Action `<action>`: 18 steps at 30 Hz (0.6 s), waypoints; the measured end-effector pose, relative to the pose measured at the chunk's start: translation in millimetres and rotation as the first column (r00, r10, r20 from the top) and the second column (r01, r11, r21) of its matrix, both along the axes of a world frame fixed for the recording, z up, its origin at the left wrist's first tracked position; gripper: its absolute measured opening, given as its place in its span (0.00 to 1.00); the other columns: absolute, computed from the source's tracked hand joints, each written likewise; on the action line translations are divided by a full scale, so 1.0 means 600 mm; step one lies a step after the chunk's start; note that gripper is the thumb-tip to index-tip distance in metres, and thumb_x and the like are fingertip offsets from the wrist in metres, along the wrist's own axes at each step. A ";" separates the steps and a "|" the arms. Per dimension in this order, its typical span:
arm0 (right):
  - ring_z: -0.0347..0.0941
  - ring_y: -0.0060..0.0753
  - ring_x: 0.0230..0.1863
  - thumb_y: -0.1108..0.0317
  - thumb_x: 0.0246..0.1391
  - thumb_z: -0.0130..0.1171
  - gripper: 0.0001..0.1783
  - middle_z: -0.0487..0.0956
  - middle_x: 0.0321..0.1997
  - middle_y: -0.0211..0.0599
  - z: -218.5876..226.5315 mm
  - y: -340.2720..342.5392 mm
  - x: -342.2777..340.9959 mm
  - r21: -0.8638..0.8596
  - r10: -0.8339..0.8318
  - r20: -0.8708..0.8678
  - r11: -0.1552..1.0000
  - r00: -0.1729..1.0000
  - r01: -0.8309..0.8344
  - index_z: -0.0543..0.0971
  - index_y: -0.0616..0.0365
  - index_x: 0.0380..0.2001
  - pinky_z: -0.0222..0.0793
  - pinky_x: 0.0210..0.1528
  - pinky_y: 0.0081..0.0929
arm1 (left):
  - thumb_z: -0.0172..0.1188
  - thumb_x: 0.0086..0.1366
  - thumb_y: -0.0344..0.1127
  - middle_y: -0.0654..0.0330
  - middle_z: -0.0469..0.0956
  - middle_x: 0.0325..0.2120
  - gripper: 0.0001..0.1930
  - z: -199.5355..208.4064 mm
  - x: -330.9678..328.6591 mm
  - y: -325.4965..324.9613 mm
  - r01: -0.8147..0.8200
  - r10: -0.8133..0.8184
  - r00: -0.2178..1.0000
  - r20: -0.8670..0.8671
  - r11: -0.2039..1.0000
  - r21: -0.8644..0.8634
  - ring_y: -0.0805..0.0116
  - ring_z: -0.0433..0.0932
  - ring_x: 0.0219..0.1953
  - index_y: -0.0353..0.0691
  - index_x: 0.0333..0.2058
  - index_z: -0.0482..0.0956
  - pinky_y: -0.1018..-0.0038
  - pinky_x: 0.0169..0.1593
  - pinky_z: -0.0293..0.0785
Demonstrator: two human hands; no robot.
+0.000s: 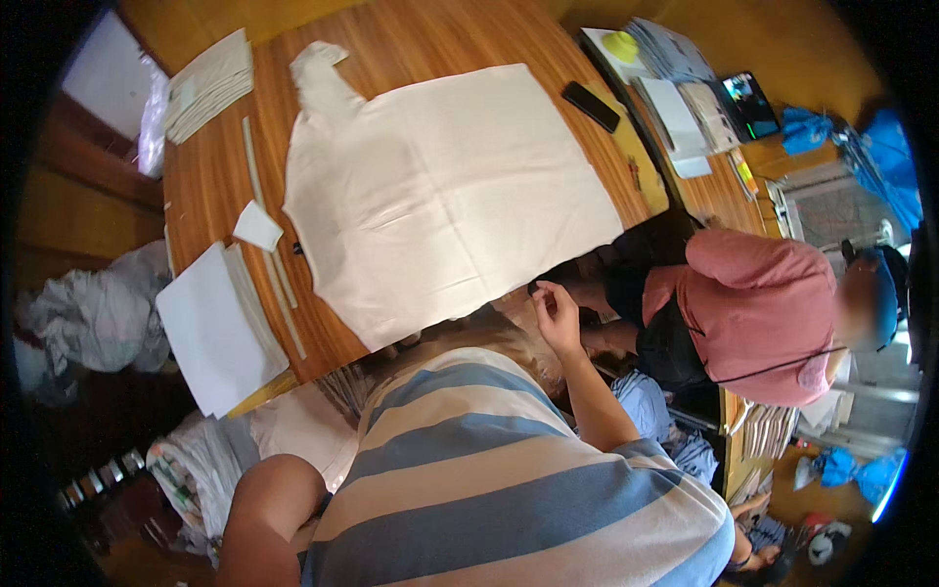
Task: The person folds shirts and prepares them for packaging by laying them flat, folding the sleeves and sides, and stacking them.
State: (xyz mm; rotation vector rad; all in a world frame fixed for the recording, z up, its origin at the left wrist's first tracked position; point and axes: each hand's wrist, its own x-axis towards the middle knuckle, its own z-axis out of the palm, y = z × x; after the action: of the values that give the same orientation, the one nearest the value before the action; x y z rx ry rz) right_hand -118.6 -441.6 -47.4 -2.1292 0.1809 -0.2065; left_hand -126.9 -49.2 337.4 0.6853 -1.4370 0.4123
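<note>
A cream shirt [460,186] lies spread out on the wooden table [411,44], with one sleeve folded out at the far left. Its near edge hangs at the table's front edge, beside my right hand [558,318]. The fingers of that hand are curled together in a pinch. A small dark thing shows at their tips, too small to name. My left arm bends back at the lower left, and its hand is out of sight.
A stack of white sheets [220,333], a long strip [254,176], a small white card [257,227] and folded garments [210,86] occupy the table's left side. A phone [591,107] lies at the right. A person in a pink top [753,313] sits close on my right.
</note>
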 end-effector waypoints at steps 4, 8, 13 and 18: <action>0.78 0.21 0.35 0.68 0.68 0.62 0.13 0.84 0.37 0.32 -0.030 -0.096 0.011 0.151 -0.207 -0.062 0.965 0.976 0.214 0.81 0.63 0.51 0.75 0.39 0.21 | 0.58 0.67 0.27 0.63 0.83 0.26 0.05 -0.007 0.039 -0.033 0.117 -0.116 0.993 -0.021 0.992 0.051 0.70 0.83 0.24 0.41 0.31 0.81 0.76 0.22 0.77; 0.74 0.17 0.31 0.66 0.70 0.60 0.13 0.82 0.36 0.29 -0.017 -0.168 0.041 0.301 -0.310 -0.091 0.897 0.946 0.323 0.80 0.63 0.51 0.72 0.34 0.19 | 0.57 0.71 0.32 0.64 0.78 0.23 0.06 0.005 0.059 -0.068 0.291 -0.270 0.953 -0.136 0.941 0.171 0.66 0.81 0.23 0.49 0.33 0.72 0.70 0.20 0.72; 0.73 0.17 0.30 0.64 0.71 0.59 0.12 0.82 0.35 0.29 0.004 -0.243 0.086 0.391 -0.268 -0.184 0.863 0.946 0.321 0.81 0.61 0.48 0.70 0.31 0.19 | 0.66 0.64 0.35 0.60 0.78 0.23 0.10 -0.004 0.083 -0.095 0.137 -0.076 0.969 -0.235 0.957 0.255 0.62 0.82 0.26 0.48 0.32 0.70 0.68 0.24 0.71; 0.75 0.20 0.30 0.57 0.70 0.61 0.15 0.82 0.35 0.28 -0.056 -0.320 0.095 0.453 -0.208 -0.364 0.812 0.908 0.368 0.82 0.58 0.48 0.72 0.31 0.21 | 0.80 0.50 0.28 0.52 0.85 0.27 0.14 -0.220 0.124 -0.106 -0.371 0.576 0.609 -0.546 0.815 0.445 0.58 0.87 0.32 0.40 0.24 0.78 0.68 0.33 0.81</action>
State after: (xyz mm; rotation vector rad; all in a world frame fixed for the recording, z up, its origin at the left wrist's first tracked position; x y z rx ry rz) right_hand -61.5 -633.4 -81.0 -1.5729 0.6742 -0.0039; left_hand -52.4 -112.8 205.5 1.3296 -0.5978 0.3171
